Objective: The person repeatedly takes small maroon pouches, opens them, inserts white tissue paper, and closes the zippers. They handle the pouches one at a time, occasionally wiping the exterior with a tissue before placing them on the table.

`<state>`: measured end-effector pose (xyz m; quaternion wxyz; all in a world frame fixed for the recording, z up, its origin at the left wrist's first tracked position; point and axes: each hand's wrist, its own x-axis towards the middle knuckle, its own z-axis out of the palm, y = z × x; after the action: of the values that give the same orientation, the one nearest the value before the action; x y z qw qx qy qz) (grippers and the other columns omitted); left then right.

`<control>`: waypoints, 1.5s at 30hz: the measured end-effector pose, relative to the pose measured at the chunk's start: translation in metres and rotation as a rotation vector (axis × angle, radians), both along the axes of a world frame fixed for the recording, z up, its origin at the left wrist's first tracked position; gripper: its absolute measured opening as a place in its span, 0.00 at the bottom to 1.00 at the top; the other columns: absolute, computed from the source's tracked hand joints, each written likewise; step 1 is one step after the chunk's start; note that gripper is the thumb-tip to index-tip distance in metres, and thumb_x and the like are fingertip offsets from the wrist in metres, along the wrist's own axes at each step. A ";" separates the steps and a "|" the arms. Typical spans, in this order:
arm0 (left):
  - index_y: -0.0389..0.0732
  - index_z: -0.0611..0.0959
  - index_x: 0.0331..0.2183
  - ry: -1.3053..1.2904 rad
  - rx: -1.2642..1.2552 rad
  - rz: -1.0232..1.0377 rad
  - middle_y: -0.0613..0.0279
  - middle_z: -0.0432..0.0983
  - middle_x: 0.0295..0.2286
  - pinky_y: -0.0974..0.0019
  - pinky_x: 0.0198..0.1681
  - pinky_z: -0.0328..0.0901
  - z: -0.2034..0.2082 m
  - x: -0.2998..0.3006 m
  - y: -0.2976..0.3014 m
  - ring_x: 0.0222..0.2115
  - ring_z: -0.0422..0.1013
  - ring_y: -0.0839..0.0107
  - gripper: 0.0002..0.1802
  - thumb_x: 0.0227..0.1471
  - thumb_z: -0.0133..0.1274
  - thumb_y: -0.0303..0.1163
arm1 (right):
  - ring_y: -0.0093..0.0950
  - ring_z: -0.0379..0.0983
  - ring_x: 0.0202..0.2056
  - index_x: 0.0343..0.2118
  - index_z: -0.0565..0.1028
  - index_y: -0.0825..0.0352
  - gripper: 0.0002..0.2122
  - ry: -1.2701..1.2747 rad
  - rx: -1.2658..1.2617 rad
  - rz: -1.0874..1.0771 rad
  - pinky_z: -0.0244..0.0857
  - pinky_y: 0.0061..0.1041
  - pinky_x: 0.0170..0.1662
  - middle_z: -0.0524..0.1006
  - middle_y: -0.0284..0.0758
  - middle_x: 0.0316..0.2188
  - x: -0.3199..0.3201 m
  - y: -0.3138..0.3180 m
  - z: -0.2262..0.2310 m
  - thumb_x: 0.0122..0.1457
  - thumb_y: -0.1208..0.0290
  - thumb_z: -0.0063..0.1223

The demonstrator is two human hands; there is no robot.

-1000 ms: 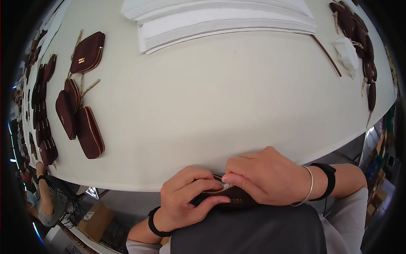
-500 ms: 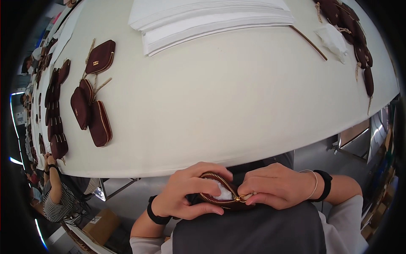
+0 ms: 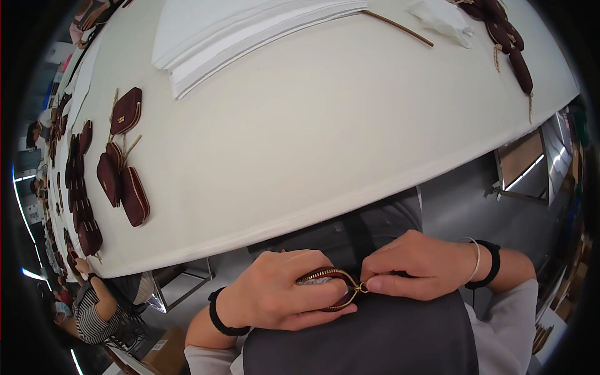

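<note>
A small dark red zip pouch [image 3: 326, 273] is in my left hand [image 3: 281, 292], held over my lap just off the table edge. Its gold-toothed zip gapes, and white stuffing [image 3: 314, 281] shows inside. My left fingers wrap the pouch, some of them reaching over the opening. At the pouch's right end, the thumb and fingers of my right hand [image 3: 420, 265] pinch the zip pull [image 3: 363, 287] by its gold ring. Most of the pouch's body is hidden behind my left hand.
Several dark red pouches [image 3: 128, 111] with cord straps lie at the table's left, more [image 3: 522, 70] at the far right. A stack of white sheets [image 3: 250, 37], a brown stick [image 3: 400, 29] and crumpled white material [image 3: 442, 20] lie at the back. Beyond the left corner sits a person in stripes [image 3: 94, 312].
My view has turned, so the table edge now slants up to the right. My right hand has drawn slightly away from the pouch with the zip pull; left fingers cover more of the opening.
</note>
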<state>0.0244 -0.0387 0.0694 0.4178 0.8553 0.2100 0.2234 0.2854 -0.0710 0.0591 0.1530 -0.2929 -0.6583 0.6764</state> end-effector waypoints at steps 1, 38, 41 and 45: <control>0.46 0.83 0.26 0.030 0.011 -0.009 0.61 0.80 0.27 0.72 0.19 0.69 0.003 0.002 -0.001 0.21 0.77 0.71 0.17 0.37 0.76 0.39 | 0.39 0.71 0.22 0.31 0.73 0.67 0.14 -0.020 -0.015 0.036 0.62 0.36 0.25 0.70 0.38 0.17 0.002 0.003 -0.002 0.70 0.62 0.45; 0.43 0.81 0.32 -0.077 0.085 0.082 0.60 0.78 0.30 0.71 0.16 0.64 -0.001 0.029 0.009 0.19 0.72 0.72 0.16 0.43 0.71 0.35 | 0.18 0.56 0.22 0.23 0.71 0.68 0.20 0.045 -0.333 -0.100 0.54 0.22 0.27 0.66 0.27 0.18 0.011 0.041 0.038 0.73 0.64 0.41; 0.44 0.80 0.34 -0.002 0.164 0.061 0.63 0.77 0.29 0.71 0.17 0.65 0.013 0.024 0.016 0.19 0.73 0.73 0.16 0.45 0.70 0.37 | 0.17 0.54 0.20 0.24 0.72 0.66 0.19 0.074 -0.300 -0.143 0.52 0.22 0.25 0.63 0.27 0.15 0.007 0.041 0.046 0.72 0.61 0.42; 0.46 0.82 0.43 0.098 -0.037 0.165 0.66 0.80 0.31 0.72 0.23 0.68 0.035 0.011 0.032 0.21 0.75 0.71 0.25 0.42 0.73 0.38 | 0.19 0.60 0.22 0.30 0.73 0.67 0.16 0.051 -0.341 0.046 0.57 0.22 0.28 0.69 0.29 0.21 0.011 0.045 0.027 0.73 0.63 0.42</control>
<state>0.0349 -0.0071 0.1047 0.4031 0.8370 0.3040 0.2109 0.2969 -0.0265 0.0864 0.1024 -0.2823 -0.5363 0.7888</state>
